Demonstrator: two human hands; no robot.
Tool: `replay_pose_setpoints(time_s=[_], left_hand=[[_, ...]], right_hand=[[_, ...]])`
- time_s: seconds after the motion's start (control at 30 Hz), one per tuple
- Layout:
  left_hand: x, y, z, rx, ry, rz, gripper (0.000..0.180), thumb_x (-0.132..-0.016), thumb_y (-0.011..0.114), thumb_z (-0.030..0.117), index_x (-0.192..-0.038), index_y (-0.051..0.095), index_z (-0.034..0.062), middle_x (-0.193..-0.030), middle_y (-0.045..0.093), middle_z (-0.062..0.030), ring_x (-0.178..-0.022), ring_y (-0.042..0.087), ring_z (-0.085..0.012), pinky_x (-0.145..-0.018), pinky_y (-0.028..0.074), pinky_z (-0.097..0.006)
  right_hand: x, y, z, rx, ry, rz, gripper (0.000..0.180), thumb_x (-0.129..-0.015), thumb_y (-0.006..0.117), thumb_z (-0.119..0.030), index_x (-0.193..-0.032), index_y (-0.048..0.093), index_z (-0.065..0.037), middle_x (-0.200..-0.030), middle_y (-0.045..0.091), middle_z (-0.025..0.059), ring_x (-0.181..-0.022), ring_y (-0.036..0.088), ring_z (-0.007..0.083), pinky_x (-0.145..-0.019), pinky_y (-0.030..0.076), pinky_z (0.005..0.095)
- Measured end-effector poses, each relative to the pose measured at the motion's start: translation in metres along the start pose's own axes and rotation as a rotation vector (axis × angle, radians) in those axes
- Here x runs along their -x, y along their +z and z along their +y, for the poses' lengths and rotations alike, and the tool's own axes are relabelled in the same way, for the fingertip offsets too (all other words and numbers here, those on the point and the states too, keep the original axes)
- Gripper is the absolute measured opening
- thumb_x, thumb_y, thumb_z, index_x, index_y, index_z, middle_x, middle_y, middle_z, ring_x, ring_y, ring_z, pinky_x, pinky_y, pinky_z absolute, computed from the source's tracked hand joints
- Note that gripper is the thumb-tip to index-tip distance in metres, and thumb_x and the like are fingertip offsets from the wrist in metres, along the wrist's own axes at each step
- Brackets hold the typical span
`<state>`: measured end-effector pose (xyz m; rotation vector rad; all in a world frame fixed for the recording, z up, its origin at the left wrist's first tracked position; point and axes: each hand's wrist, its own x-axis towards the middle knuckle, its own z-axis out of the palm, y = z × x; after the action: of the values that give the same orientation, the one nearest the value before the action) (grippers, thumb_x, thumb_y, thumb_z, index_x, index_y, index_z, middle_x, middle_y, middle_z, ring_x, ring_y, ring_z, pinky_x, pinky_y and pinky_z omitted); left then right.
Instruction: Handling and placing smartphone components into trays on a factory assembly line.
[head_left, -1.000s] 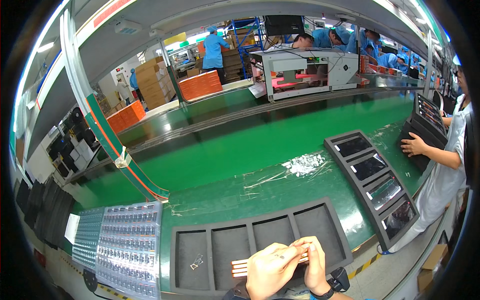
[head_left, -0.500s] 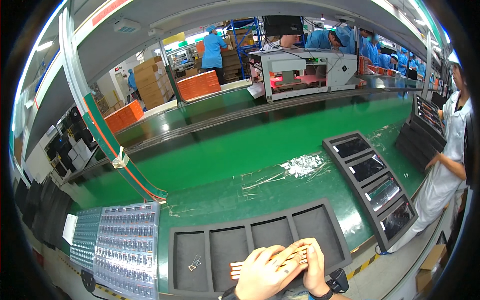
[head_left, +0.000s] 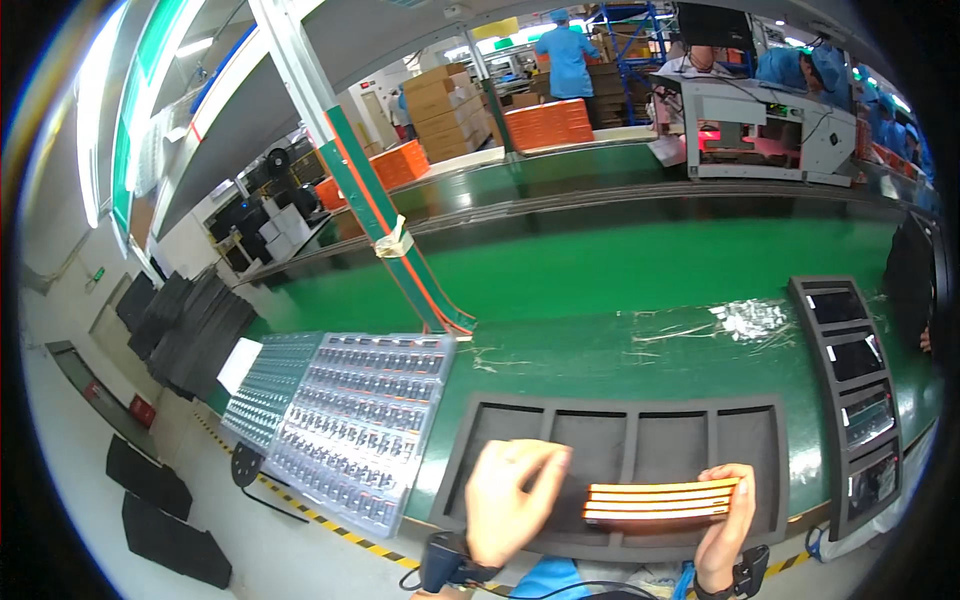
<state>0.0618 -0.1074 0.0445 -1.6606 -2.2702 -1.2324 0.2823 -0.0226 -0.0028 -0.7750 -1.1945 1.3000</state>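
My right hand (head_left: 728, 520) grips one end of a stack of thin phone-like slabs (head_left: 655, 500), whose bright orange-gold edges face me. The stack is over the right part of a black foam tray (head_left: 629, 445) with several compartments. Over the tray's left side, my left hand (head_left: 512, 495) is apart from the stack, with thumb and fingertips brought together in a pinch. Anything between those fingertips is too small or blurred to make out. The left hand and wrist hide part of the leftmost compartment.
Left of the foam tray lies a clear plastic tray (head_left: 350, 430) of small components. A black foam tray (head_left: 812, 345) with dark glossy screens stands at right. A striped post (head_left: 370, 200) rises from the green bench. Beyond is a grey machine (head_left: 750, 125); foam sheets (head_left: 190, 325) are piled far left.
The view has swung left, so the bench things sit further right. My left hand has let go of the stack and moved left; my right hand now holds it alone.
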Motion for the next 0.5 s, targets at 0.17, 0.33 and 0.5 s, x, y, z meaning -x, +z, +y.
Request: replay_pose_setpoints(time_s=[0.17,0.33,0.5], left_hand=[[0.031,-0.016,-0.061,-0.319,-0.238,-0.088,0.019,-0.084,0.075,0.02,-0.097,0.069,0.0075,-0.093,0.063,-0.0058,-0.09,0.062,-0.024,-0.08,0.049,-0.036],[0.032,-0.005,-0.067,-0.29,-0.256,-0.1,0.018,-0.084,0.075,0.019,-0.092,0.066,0.0064,-0.093,0.063,-0.0058,-0.088,0.062,-0.0229,-0.077,0.05,-0.035],[0.03,-0.005,-0.069,-0.285,-0.238,-0.079,0.016,-0.084,0.075,0.017,-0.089,0.064,0.0063,-0.091,0.064,-0.0065,-0.085,0.061,-0.0223,-0.075,0.05,-0.034]], right_hand=[[-0.003,0.006,0.002,0.009,0.02,-0.018,0.031,-0.105,0.031,-0.031,-0.096,0.047,-0.005,-0.091,0.05,0.0086,-0.092,0.052,0.0175,-0.089,0.042,0.0326],[-0.003,0.005,0.001,0.017,0.026,-0.003,0.032,-0.105,0.031,-0.032,-0.096,0.047,-0.006,-0.092,0.05,0.0083,-0.093,0.053,0.0177,-0.089,0.042,0.0321],[-0.004,0.009,-0.001,0.036,0.023,0.005,0.032,-0.105,0.032,-0.032,-0.096,0.047,-0.005,-0.091,0.051,0.0081,-0.092,0.053,0.0176,-0.088,0.042,0.0317]])
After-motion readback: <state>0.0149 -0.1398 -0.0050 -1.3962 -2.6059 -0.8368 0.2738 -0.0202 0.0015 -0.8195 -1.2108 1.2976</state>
